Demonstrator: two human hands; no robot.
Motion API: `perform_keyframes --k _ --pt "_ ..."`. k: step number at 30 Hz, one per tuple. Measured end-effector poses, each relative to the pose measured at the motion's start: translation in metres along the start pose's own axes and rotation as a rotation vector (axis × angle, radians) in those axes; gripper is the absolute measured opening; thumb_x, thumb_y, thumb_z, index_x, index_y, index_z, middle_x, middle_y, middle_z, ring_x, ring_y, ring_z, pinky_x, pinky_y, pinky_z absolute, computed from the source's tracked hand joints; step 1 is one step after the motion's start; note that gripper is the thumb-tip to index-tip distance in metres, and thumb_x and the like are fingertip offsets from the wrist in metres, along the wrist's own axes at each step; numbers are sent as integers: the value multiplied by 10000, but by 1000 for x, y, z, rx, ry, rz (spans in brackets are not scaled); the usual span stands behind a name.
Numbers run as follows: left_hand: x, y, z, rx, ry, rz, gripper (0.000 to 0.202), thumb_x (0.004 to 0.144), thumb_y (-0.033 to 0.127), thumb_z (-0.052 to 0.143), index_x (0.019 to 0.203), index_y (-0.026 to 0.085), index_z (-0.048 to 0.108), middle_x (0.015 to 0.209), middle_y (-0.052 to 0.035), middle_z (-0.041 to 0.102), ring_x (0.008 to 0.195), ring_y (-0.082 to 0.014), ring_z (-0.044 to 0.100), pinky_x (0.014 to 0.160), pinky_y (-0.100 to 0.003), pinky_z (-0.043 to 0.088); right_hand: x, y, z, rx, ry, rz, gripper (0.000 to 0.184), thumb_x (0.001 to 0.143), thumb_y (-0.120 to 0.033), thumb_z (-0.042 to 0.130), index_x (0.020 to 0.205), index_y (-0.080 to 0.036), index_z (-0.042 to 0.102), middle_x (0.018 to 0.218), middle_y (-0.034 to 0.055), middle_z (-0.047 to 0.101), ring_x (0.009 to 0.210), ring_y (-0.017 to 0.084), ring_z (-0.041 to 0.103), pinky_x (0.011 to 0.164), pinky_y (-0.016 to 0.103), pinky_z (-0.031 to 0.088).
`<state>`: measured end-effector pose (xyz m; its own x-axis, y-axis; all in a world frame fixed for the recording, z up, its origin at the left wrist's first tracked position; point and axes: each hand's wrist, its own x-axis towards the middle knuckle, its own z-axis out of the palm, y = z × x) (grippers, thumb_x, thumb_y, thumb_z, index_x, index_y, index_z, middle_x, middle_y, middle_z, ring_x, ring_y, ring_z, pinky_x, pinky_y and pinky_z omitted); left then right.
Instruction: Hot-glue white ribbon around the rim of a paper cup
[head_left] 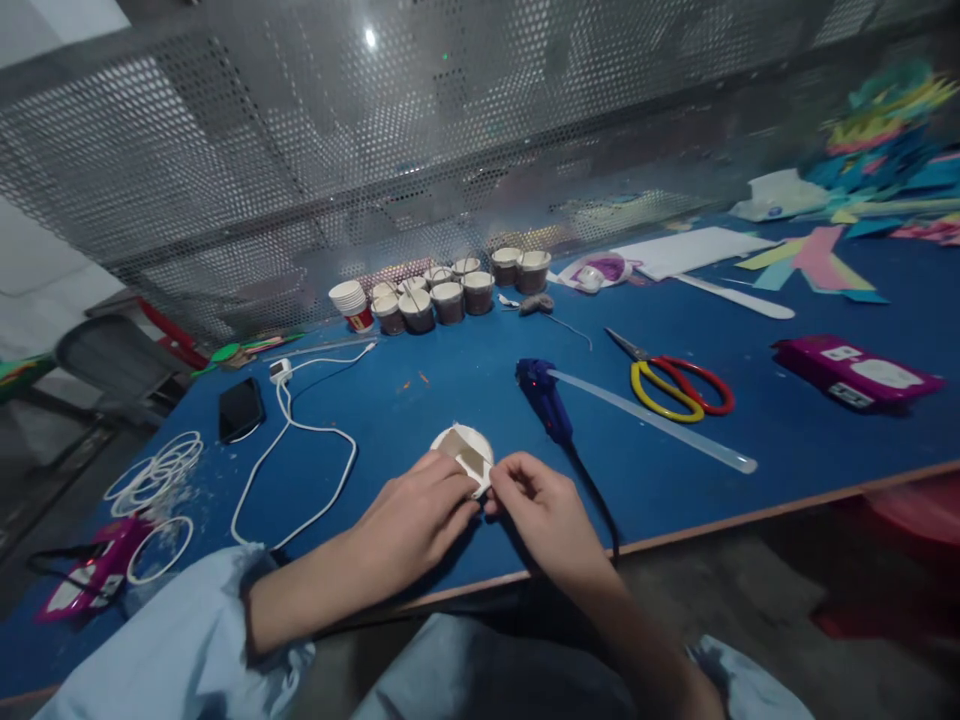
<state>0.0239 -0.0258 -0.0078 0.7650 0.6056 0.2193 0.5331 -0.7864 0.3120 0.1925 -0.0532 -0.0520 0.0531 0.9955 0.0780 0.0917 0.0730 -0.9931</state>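
Observation:
A small white paper cup (465, 452) with a brown strip across its mouth lies at the near middle of the blue table (420, 400). My left hand (411, 520) grips its near rim with curled fingers. My right hand (534, 510) pinches the same rim from the right side. Both hands meet at the cup's near edge, close to the table's front edge.
A blue glue gun (544, 398) and a clear ruler (652, 420) lie right of the cup, then red and yellow scissors (679, 385). Filled paper cups (450, 290) line the back. A white cable (300, 440), a phone (240, 408) and white rings (154, 475) lie left. Coloured paper (877, 150) piles far right.

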Motion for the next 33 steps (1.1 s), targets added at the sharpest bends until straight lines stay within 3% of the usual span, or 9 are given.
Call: perform_keyframes --k 5,8,10,12,15,19,22,29,33 --pt "1 -2 7 36 39 -3 174 930 184 448 870 159 610 819 -58 624 775 -165 561 690 -281 497 4 -2 -2 -177 69 -153 168 832 -292 512 693 -198 511 550 -39 527 464 93 486 453 206 387" --pt "2 -3 2 17 31 38 178 935 191 440 944 155 614 884 -80 634 856 -180 569 758 -308 504 9 -11 -5 -379 111 -332 82 816 -231 543 878 -185 570 745 11 583 561 110 526 538 240 452" --pt "3 -4 -7 -15 -7 75 172 925 171 447 982 157 608 952 -88 633 909 -180 566 816 -324 496 13 -20 -10 -544 27 -482 238 835 -160 504 1054 -185 596 992 90 606 774 167 586 669 299 493" --pt "3 -6 -18 -61 -69 93 147 899 140 466 937 160 606 941 -72 626 899 -169 564 843 -325 480 18 -29 -17 -688 -149 -633 332 843 -90 464 1122 -201 607 1222 119 559 999 223 549 815 372 478" --pt "3 -13 -32 -172 -121 84 104 851 107 501 828 158 589 854 -40 613 837 -147 559 816 -299 464 24 -38 -25 -780 -411 -768 305 800 -37 490 1008 -190 651 1229 76 604 1098 244 502 952 441 401" --pt "-3 -25 -35 -298 -118 66 83 817 100 516 787 158 568 797 -24 612 788 -136 543 778 -282 451 30 -41 -27 -750 -544 -777 170 804 -81 526 867 -187 642 883 25 686 963 189 568 1084 493 243" --pt "-8 -30 -33 -322 -118 83 97 776 74 508 756 160 547 733 -12 587 750 -136 522 741 -272 442 32 -44 -25 -736 -592 -741 121 842 -136 532 870 -199 631 833 5 667 898 169 575 1115 509 177" --pt "-9 -30 -29 -359 -65 99 78 740 86 539 745 164 536 738 -23 599 741 -142 518 739 -280 429 37 -53 -25 -714 -779 -593 105 893 -157 506 871 -206 596 824 -8 611 870 150 563 1118 501 204" --pt "-12 -31 -23 -378 -21 124 58 764 115 560 771 166 535 775 -30 613 758 -140 531 770 -290 432 34 -46 -22 -660 -691 -644 93 903 -161 505 885 -204 585 824 0 592 857 144 562 1106 493 244"
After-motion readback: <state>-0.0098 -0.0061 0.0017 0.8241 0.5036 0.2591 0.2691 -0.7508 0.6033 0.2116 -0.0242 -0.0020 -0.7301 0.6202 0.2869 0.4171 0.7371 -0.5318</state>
